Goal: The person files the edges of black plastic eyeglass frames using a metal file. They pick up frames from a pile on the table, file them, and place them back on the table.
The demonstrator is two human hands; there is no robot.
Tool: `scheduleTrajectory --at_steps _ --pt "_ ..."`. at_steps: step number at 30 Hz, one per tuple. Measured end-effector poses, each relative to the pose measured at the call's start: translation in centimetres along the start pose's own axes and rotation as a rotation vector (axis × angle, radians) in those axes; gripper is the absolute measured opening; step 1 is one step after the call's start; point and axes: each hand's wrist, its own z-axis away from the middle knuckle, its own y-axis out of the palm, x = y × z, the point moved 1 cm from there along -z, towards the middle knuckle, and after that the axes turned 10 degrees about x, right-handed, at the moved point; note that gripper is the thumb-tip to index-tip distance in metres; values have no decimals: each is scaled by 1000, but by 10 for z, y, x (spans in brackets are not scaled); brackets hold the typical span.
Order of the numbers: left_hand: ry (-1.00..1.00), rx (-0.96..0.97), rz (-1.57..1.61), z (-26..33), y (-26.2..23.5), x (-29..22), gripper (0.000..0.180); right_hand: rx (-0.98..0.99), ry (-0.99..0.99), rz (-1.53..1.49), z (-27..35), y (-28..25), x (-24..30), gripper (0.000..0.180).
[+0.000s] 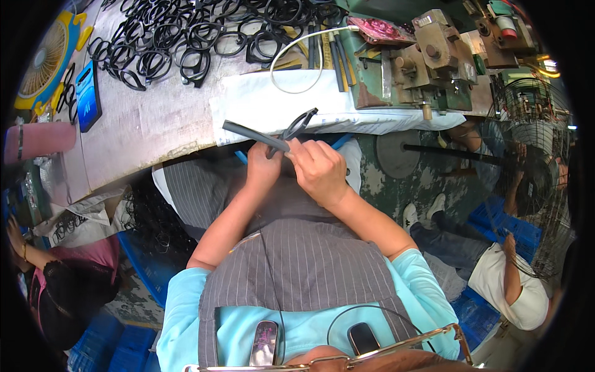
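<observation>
Just off the table's front edge, both my hands are closed close together. My left hand grips a black eyeglass frame, one rim of which sticks up above my fingers. The fingers of my right hand pinch the near end of a flat dark-grey stick that looks like a file. That stick slants up to the left and crosses over the eyeglass frame. My fingers hide part of the frame, so where exactly the two touch cannot be made out.
A heap of black eyeglass frames covers the table's back. A white cloth lies in front, crossed by a white cable. Metal machinery stands right, a blue phone and yellow fan left. People sit at both sides.
</observation>
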Motion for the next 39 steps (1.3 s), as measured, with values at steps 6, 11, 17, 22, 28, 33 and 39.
scheduleTrajectory --at_steps 6,11,17,22,28,33,39 --pt "87 -62 1 0 1 1 15 -20 -42 -24 15 -9 -23 39" --pt "96 -44 -21 -1 1 4 12 3 -71 12 14 -5 -21 38" --pt "70 -50 -20 -2 0 2 9 -55 -122 5 0 6 -24 35" --pt "136 -65 -44 -2 3 -1 10 -22 -84 7 6 -3 -32 39" --pt "114 -39 -36 -1 3 3 11 46 -32 -56 3 6 -10 34" --pt "119 -74 -126 0 2 2 12 26 -30 -8 7 -6 -22 41" --pt "105 -70 -129 -1 4 1 14 31 -16 -6 10 -1 -17 41"
